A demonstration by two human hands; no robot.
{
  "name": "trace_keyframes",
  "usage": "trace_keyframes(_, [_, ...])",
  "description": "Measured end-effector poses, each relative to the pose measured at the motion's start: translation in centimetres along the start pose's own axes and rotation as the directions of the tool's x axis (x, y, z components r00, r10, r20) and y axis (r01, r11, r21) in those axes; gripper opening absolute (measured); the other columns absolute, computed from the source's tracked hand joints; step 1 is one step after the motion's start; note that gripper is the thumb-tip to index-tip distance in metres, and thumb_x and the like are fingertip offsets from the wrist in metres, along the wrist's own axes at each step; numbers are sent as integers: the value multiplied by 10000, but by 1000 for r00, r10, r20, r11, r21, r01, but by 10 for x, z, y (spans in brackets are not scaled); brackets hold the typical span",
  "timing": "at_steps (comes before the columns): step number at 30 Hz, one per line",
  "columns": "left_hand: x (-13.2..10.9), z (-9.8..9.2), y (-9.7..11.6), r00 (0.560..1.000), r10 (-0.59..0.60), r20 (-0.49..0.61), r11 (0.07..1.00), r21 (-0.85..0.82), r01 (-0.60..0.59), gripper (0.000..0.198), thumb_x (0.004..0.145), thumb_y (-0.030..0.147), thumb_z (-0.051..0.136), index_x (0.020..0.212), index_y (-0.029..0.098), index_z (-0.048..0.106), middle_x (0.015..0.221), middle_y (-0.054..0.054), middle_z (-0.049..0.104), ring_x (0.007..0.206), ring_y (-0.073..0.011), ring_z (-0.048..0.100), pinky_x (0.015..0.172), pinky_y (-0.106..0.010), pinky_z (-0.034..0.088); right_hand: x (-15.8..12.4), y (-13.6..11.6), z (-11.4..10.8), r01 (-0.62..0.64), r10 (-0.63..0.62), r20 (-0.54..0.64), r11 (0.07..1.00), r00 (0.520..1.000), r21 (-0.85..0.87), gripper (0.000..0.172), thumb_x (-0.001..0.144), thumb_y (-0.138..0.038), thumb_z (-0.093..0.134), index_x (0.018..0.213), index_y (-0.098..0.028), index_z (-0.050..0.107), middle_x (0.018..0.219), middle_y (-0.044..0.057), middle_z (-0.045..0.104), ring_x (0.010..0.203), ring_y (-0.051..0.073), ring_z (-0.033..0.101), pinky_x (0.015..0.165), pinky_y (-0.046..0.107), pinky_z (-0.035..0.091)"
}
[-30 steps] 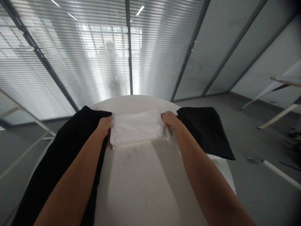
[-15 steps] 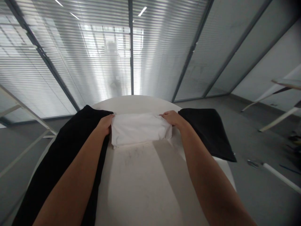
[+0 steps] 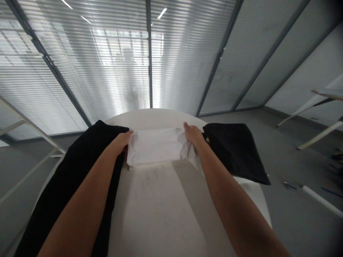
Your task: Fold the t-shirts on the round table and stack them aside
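Note:
A folded white cloth point(image 3: 155, 147) lies at the far end of a round white table point(image 3: 158, 210). My left hand point(image 3: 122, 141) is at the cloth's left edge, and my right hand point(image 3: 193, 135) holds its right edge, where the fabric is rumpled. A black garment point(image 3: 80, 167) stretches along the table's left side under my left forearm. Another black garment, folded point(image 3: 234, 153), lies to the right and touches my right hand. The cloth's underside is hidden.
Glass walls with slat blinds stand beyond the table, and a blurred figure point(image 3: 132, 98) shows behind them. A white frame point(image 3: 24, 132) stands at the left. A white table point(image 3: 327, 93) and a white pole on the grey floor point(image 3: 321, 200) are at the right.
My right hand's fingers have shifted toward the cloth's far edge and rumpled its right corner. My left hand has moved slightly right. The view has tilted slightly.

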State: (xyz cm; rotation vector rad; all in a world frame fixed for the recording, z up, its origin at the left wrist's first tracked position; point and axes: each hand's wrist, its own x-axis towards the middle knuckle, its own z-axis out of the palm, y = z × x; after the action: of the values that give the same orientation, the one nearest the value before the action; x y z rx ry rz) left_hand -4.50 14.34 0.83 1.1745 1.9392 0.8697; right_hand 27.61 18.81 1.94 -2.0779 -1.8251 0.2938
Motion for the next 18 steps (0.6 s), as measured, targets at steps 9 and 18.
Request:
trace_keyframes(9, [4, -1, -4, 981, 193, -31, 910, 379, -167, 301, 900, 323, 477, 982, 109, 673, 979, -169, 701, 943, -254, 661, 775, -301, 481, -3, 5, 2, -29, 29, 12, 1000, 1000, 2, 521, 967, -476, 363, 1056, -80, 691, 1107, 222, 689, 1111, 285, 626, 920, 332, 434])
trace_keyframes(18, [-16, -4, 18, 984, -155, 94, 855, 511, 86, 612, 899, 567, 355, 1099, 71, 653, 876, -244, 690, 682, -338, 686, 576, -424, 530, -15, -5, -23, -201, 160, 364, 977, 917, 76, 596, 951, -526, 334, 1182, -51, 609, 1024, 231, 687, 747, 290, 700, 675, 422, 551])
